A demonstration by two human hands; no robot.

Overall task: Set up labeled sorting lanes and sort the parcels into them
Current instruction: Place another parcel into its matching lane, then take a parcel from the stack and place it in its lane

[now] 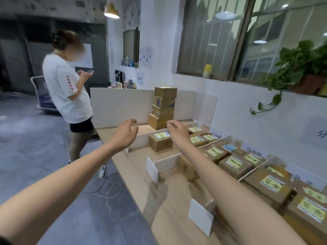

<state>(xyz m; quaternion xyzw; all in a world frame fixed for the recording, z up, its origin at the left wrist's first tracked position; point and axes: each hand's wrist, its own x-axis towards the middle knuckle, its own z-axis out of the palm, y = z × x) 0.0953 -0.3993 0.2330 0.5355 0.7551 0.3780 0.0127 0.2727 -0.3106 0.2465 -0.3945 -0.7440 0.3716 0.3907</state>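
Reaches forward over the table (169,188) with both arms. Holds the left hand (126,133) in the air, fingers loosely curled, gripping nothing. Hangs the right hand (177,132) the same way, loose and empty, just above a box (160,145) with a yellow note (161,135) in the far lane. Faces a stack of four boxes (163,106) at the table's far end. Shows more noted boxes (230,172) sorted at right between white dividers (166,164). Stands near a person in a white shirt (62,89) on the left.
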